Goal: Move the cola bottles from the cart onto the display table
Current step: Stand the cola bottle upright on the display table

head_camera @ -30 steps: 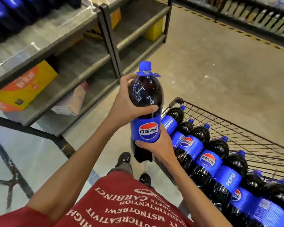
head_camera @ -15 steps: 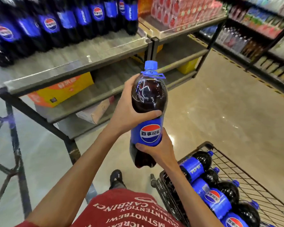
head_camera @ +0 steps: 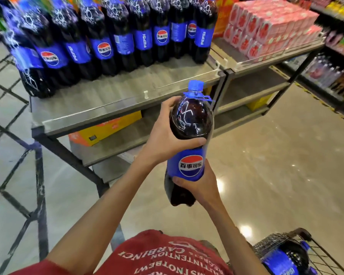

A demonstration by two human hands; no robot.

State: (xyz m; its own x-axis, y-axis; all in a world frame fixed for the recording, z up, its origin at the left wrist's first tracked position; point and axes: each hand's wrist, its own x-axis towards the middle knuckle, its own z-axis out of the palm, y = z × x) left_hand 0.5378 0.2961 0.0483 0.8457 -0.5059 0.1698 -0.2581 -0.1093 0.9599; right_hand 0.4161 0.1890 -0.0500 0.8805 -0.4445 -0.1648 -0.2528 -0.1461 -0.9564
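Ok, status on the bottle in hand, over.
Left hand grips its shoulder, right hand holds below the label. Cola bottle upright, in the air, short of the display table. Bottle rows stand at table's back.

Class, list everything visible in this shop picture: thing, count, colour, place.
display table: one, grey top, dark frame, ahead
held cola bottle: one, dark, blue cap and label, upright before the table
shelved cola bottles: many, blurred, dark with blue labels, back of the tabletop
pink cartons: a stack, neighbouring table, upper right
yellow boxes: two seen, lower shelves
cart: one, dark wire, bottom right
carted cola: partly seen, blue label, inside it
left hand: grips the bottle's shoulder
right hand: grips the label's lower edge
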